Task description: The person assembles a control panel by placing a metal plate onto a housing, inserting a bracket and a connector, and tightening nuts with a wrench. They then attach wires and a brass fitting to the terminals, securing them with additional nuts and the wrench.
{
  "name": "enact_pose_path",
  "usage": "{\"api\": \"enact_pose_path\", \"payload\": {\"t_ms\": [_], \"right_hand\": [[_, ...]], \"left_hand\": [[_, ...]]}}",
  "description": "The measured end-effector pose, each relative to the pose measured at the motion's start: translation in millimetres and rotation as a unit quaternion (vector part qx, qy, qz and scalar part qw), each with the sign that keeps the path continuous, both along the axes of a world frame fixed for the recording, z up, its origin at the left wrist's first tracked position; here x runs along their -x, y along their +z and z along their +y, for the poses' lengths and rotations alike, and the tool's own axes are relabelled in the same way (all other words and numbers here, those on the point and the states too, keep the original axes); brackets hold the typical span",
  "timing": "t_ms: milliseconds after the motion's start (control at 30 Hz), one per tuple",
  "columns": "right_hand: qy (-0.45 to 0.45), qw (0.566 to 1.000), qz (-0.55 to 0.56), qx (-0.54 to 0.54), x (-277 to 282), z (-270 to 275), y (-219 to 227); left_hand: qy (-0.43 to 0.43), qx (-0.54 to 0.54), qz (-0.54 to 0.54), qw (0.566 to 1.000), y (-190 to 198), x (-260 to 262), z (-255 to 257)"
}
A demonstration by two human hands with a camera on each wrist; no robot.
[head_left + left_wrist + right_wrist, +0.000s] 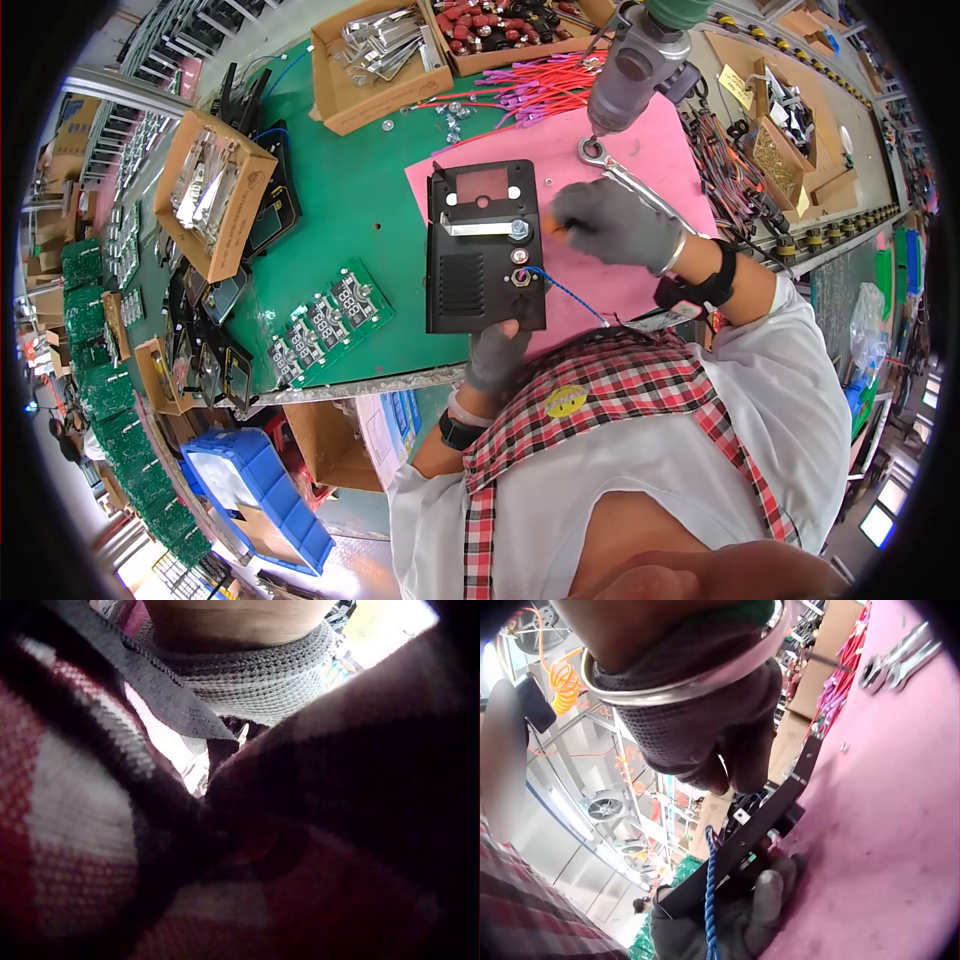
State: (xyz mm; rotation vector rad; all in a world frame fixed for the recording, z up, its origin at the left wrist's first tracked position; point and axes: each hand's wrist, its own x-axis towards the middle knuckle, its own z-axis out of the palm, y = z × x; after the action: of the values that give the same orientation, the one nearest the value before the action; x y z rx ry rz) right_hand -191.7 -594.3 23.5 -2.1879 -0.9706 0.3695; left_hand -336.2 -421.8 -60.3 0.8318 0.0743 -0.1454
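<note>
A black metal panel lies upright in the head view, bearing a silver bracket, a large bolt and a twisted blue wire. At its lower edge the gloved left hand grips it, thumb on top; the right wrist view shows this hand with fingers under the tilted panel. Just right of the bolt, the gloved right hand has bent fingers; in the right wrist view this hand hangs above the panel. Whether it holds something small is unclear. Apron cloth covers most of the left wrist view.
Wrenches lie on the pink mat right of the panel, below a hanging power driver. Circuit boards sit on the green mat. Boxes of metal parts and red-purple wires stand behind.
</note>
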Motion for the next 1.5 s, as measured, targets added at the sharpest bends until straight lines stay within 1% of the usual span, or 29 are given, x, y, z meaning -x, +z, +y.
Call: {"api": "enact_pose_path", "payload": {"t_ms": [33,67,100,167,267,300,333,433,500,533,567,633,733,833,967,1033,1133,1233,1267,1333,1367,1433,1500], "right_hand": [[0.017,1.0,-0.009,-0.022,4,15,-8],[0.034,0.998,-0.017,-0.044,5,24,-13],[0.056,0.997,-0.039,-0.023,6,29,-13],[0.102,0.991,-0.085,0.021,6,38,-15],[0.091,0.994,-0.044,0.035,2,36,-16],[0.087,0.995,-0.031,0.043,1,36,-15],[0.095,0.992,-0.026,0.075,1,37,-13],[0.098,0.985,-0.069,0.128,5,40,-8],[0.132,0.967,-0.138,0.167,5,42,-5],[0.149,0.956,-0.172,0.187,5,43,-4],[0.148,0.954,-0.171,0.196,5,43,-4],[0.146,0.95,-0.17,0.216,5,43,-4],[0.159,0.936,-0.131,0.285,3,50,15],[0.177,0.93,-0.184,0.263,4,51,8],[0.174,0.921,-0.177,0.301,2,53,11],[0.169,0.915,-0.16,0.331,1,56,18],[0.159,0.924,-0.185,0.295,1,53,8],[0.123,0.925,-0.126,0.336,0,58,20],[0.104,0.949,-0.14,0.263,-1,55,15],[0.067,0.978,-0.163,0.114,-4,43,1],[0.077,0.979,-0.158,0.106,-4,41,-3],[0.094,0.98,-0.149,0.089,-2,38,-6],[0.061,0.985,-0.139,0.084,-6,36,-1]], "left_hand": [[-0.018,-0.074,0.005,0.997,-2,2,5],[-0.03,-0.124,0.01,0.992,-6,4,8],[-0.043,-0.173,0.015,0.984,-9,6,11],[-0.058,-0.223,0.024,0.973,-18,11,12],[-0.027,-0.039,0.019,0.999,-17,8,5],[-0.019,-0.025,0.013,0.999,-18,7,3],[-0.012,-0.011,0.007,1.0,-19,6,1],[-0.015,-0.007,0.002,1.0,-24,6,2],[-0.013,0.024,0.007,1.0,-24,6,2],[-0.007,0.061,0.01,0.998,-21,6,-1],[0.001,0.097,0.013,0.995,-20,6,-2],[0.007,0.109,0.011,0.994,-20,7,-3],[0.015,0.115,-0.01,0.993,-21,6,-6],[0.028,0.112,-0.028,0.993,-19,3,-7],[0.032,0.12,-0.015,0.992,-23,6,-6],[0.016,0.113,-0.012,0.993,-29,8,-4],[0.015,0.09,-0.008,0.996,-29,10,-4],[0.021,0.089,-0.012,0.996,-26,7,-6],[0.023,0.093,-0.015,0.995,-25,7,-6],[0.005,0.047,-0.01,0.999,-25,8,-1],[-0.006,0.023,-0.008,1.0,-25,9,1],[0.014,0.057,-0.006,0.998,-23,8,-4],[0.029,0.075,-0.008,0.997,-20,6,-7]]}}
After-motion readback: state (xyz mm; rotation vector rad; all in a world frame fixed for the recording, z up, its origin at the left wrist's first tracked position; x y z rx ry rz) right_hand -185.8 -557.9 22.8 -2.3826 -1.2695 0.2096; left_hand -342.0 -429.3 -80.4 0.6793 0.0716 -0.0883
